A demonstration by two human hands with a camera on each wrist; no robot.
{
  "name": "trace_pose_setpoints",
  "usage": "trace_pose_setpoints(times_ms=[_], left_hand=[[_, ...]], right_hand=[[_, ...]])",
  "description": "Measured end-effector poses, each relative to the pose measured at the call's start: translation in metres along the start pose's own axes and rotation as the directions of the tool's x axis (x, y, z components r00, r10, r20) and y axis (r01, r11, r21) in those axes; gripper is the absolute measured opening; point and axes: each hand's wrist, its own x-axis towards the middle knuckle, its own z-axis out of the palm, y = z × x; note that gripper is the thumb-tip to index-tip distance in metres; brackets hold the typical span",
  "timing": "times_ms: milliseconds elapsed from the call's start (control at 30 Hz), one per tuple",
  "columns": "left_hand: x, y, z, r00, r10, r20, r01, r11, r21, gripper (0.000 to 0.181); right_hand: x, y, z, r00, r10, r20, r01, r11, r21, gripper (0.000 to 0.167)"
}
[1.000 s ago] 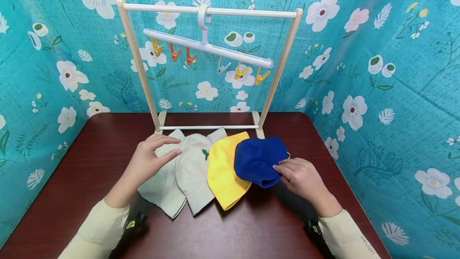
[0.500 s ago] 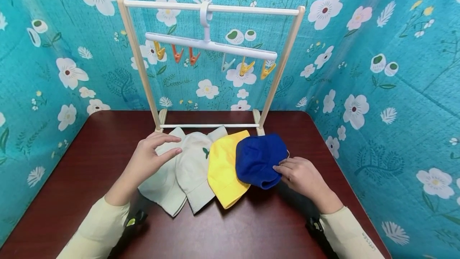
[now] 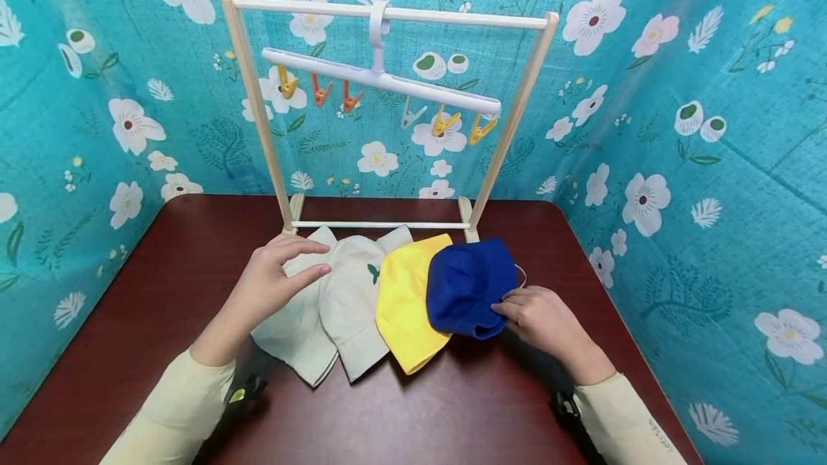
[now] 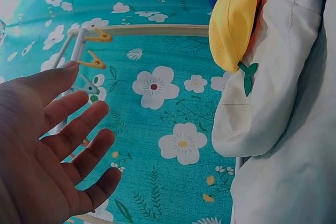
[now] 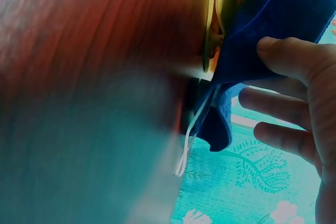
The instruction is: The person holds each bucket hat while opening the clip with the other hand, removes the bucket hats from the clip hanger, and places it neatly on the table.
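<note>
Four-like overlap is seen in the head view: a pale green hat [image 3: 293, 332], a cream hat [image 3: 349, 300] with a green sprout, a yellow hat [image 3: 403, 307] and a blue hat [image 3: 461, 285] lie in a row on the table. My right hand [image 3: 543, 321] pinches the blue hat's near right edge. In the right wrist view the thumb [image 5: 278, 51] lies on the blue cloth, with fingers beneath, and a white cord [image 5: 188, 145] hangs from the hat. My left hand [image 3: 278, 278] hovers by the pale green hat, fingers spread from the thumb, holding nothing.
Behind the hats stands a wooden rack [image 3: 255, 99]. From its top bar hangs a tilted white hanger [image 3: 426, 90] with several coloured clips, among them a yellow clip [image 3: 481, 129]. Floral cloth [image 3: 711, 271] encloses the dark red table [image 3: 388, 422] at the back and sides.
The head view has shifted slightly and the hanger has swung a little on its bar. Both hands and the hats stay about where they were.
</note>
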Motion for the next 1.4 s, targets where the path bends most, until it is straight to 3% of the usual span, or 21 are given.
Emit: trace_pose_setpoints(times_ms=[267, 567, 1400], left_hand=[[0.001, 0.002, 0.0, 1.0, 0.006, 0.004, -0.006, 1.0, 0.005, 0.033], [0.002, 0.002, -0.001, 1.0, 0.03, 0.006, -0.03, 0.999, 0.014, 0.033], [0.003, 0.002, -0.006, 0.999, 0.029, 0.046, -0.03, 0.999, 0.018, 0.035]], right_hand=[[-0.005, 0.003, 0.011, 0.999, 0.017, 0.05, -0.017, 1.0, 0.009, 0.034], [-0.002, 0.002, 0.01, 0.995, 0.032, 0.092, -0.036, 0.999, 0.041, 0.03], [0.0, 0.003, 0.012, 0.976, 0.071, 0.205, -0.099, 0.986, 0.133, 0.026]])
